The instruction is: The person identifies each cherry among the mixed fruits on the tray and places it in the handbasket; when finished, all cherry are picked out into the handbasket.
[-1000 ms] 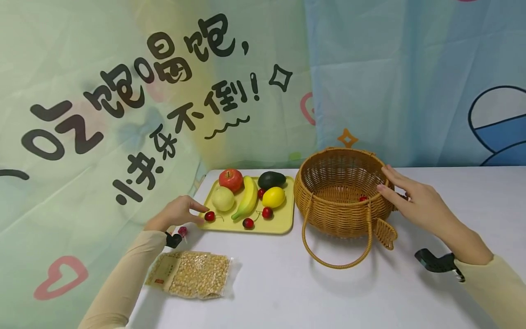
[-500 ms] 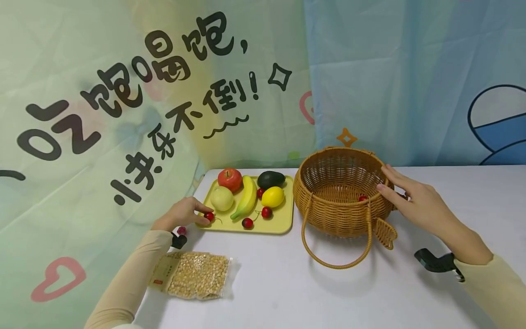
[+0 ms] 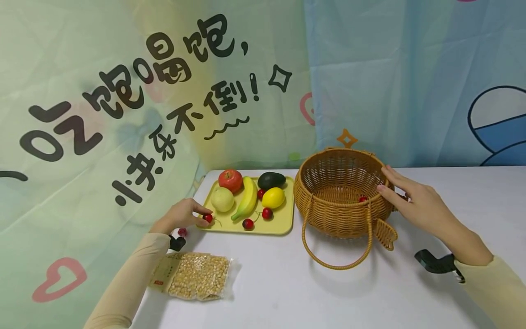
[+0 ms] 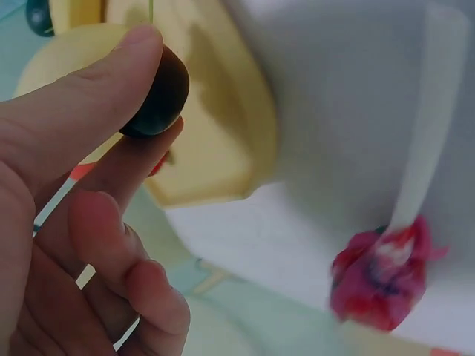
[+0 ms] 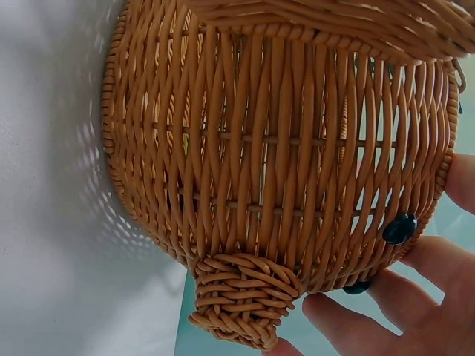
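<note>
In the head view, my left hand [image 3: 180,214] is at the left edge of the yellow tray [image 3: 281,227]. Its thumb and index finger pinch a red cherry [image 3: 208,218]; the left wrist view shows this cherry [image 4: 169,90] dark between the fingertips, its stem upward. My right hand [image 3: 425,208] rests against the right side of the brown wicker basket [image 3: 337,214], thumb by the rim. Up close in the right wrist view, its extended fingers [image 5: 423,308] touch the outer wicker near black bead eyes. Another cherry [image 3: 363,199] lies inside the basket.
The tray also bears an apple [image 3: 230,181], a pale round fruit [image 3: 222,199], a banana [image 3: 245,199], a lemon [image 3: 273,198], an avocado [image 3: 271,180] and more cherries. A pink-wrapped lollipop [image 4: 382,274] and a bag of yellow kernels [image 3: 199,275] lie nearby. The basket handle [image 3: 340,267] hangs forward.
My left thumb and index finger have closed on the cherry, which has shifted slightly left. The right hand and basket stay in place.
</note>
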`<state>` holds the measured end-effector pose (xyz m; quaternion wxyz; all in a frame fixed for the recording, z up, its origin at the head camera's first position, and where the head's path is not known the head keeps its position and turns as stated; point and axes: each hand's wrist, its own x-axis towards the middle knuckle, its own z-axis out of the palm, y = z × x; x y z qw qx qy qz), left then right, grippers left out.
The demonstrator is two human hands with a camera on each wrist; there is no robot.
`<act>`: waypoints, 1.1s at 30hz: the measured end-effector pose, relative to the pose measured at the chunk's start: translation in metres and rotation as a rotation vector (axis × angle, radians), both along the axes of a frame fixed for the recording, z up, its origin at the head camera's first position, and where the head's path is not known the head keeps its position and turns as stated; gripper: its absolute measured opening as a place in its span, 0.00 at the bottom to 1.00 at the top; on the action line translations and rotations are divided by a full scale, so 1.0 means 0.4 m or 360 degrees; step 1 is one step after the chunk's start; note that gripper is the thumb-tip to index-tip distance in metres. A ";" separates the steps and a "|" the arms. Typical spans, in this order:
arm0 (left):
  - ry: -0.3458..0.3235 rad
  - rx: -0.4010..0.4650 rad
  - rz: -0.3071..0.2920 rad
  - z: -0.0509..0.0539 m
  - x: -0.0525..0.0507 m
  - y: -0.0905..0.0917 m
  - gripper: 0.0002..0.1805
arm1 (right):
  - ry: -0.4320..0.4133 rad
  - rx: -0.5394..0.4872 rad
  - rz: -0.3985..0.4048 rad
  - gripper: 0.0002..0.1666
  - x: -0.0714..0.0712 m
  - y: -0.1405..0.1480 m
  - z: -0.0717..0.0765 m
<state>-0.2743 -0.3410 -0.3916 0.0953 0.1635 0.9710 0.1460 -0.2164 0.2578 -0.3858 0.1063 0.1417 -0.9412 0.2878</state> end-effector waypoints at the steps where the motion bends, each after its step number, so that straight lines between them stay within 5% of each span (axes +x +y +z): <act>1: 0.0012 -0.0008 0.0003 0.006 0.004 0.000 0.21 | -0.0002 -0.0001 0.0001 0.40 0.000 -0.001 0.001; 17: 0.0165 -0.0087 -0.0118 0.163 0.079 0.072 0.21 | 0.0002 -0.0021 0.0011 0.40 -0.001 -0.002 -0.002; 25: 0.0327 -0.0100 -0.0335 0.243 0.118 0.182 0.22 | 0.0007 -0.0019 0.0011 0.40 -0.003 -0.002 -0.002; 33: 0.0437 -0.0074 -0.0605 0.289 0.114 0.291 0.20 | 0.0012 -0.0029 0.0011 0.40 -0.004 -0.003 -0.007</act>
